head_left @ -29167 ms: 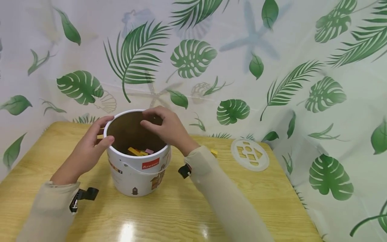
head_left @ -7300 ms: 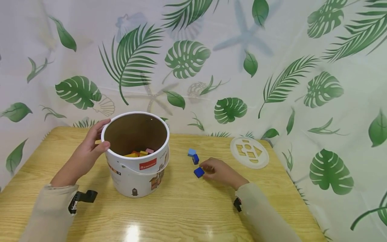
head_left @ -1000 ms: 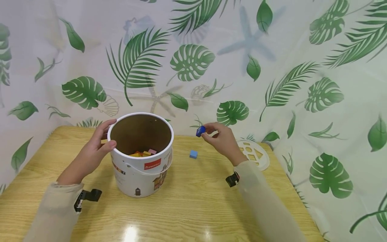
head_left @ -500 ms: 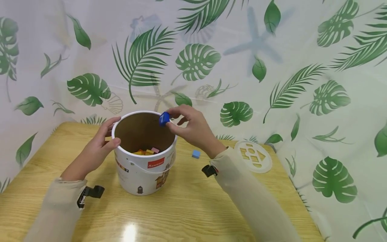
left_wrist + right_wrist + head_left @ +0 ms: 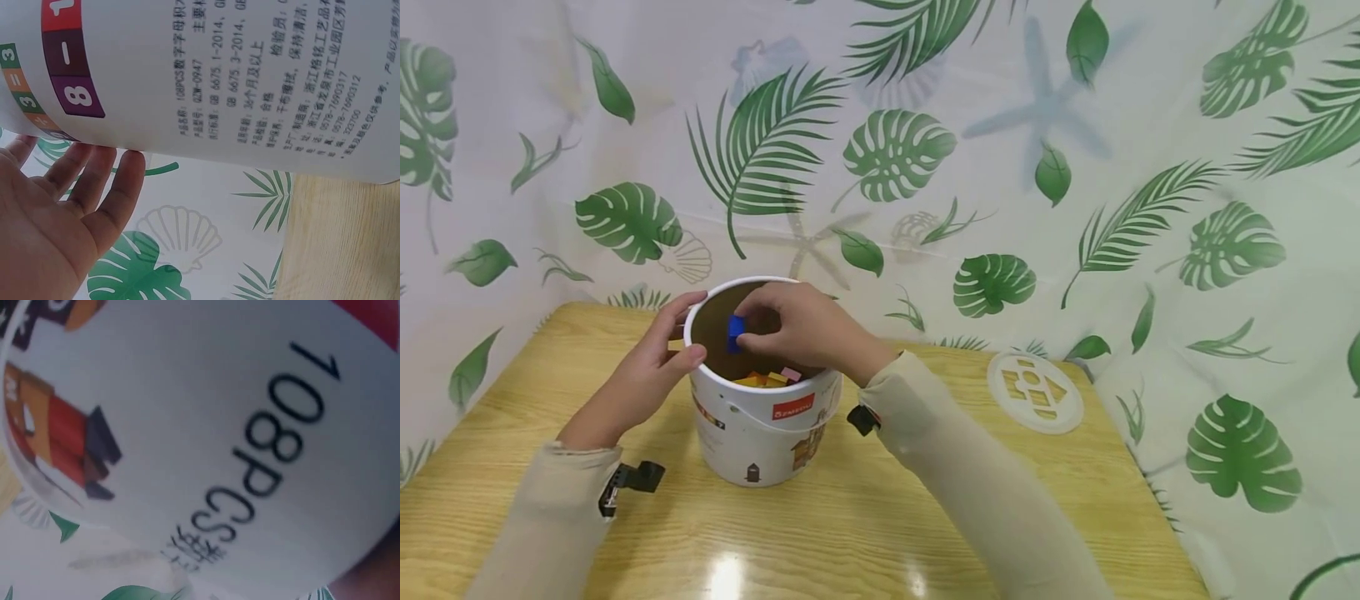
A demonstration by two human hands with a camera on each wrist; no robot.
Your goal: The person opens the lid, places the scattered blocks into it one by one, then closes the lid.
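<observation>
My right hand (image 5: 808, 329) reaches over the white bucket (image 5: 730, 454), pinching a dark blue block (image 5: 734, 333) between thumb and fingers inside the opening. Below it, several yellow, orange and pink blocks (image 5: 765, 381) lie in the bucket. My left hand (image 5: 640, 371) steadies the bucket's left side, thumb at the rim. In the left wrist view, the left fingertips (image 5: 130, 165) touch the printed outer wall, with the fingers fairly straight. The right wrist view is mostly filled by the bucket's printed side (image 5: 169, 419); the block is hidden there.
A round white plate with cut-out shapes (image 5: 996, 387) lies at the table's back right. The wooden table (image 5: 850, 533) meets a leaf-patterned curtain (image 5: 917, 242) behind. A thin handle (image 5: 775, 428) hangs across the bucket's front.
My right hand has carried the dark blue block leftward from above the table into the bucket's opening. My right arm now hides the light blue block. The left hand stays at the rim.
</observation>
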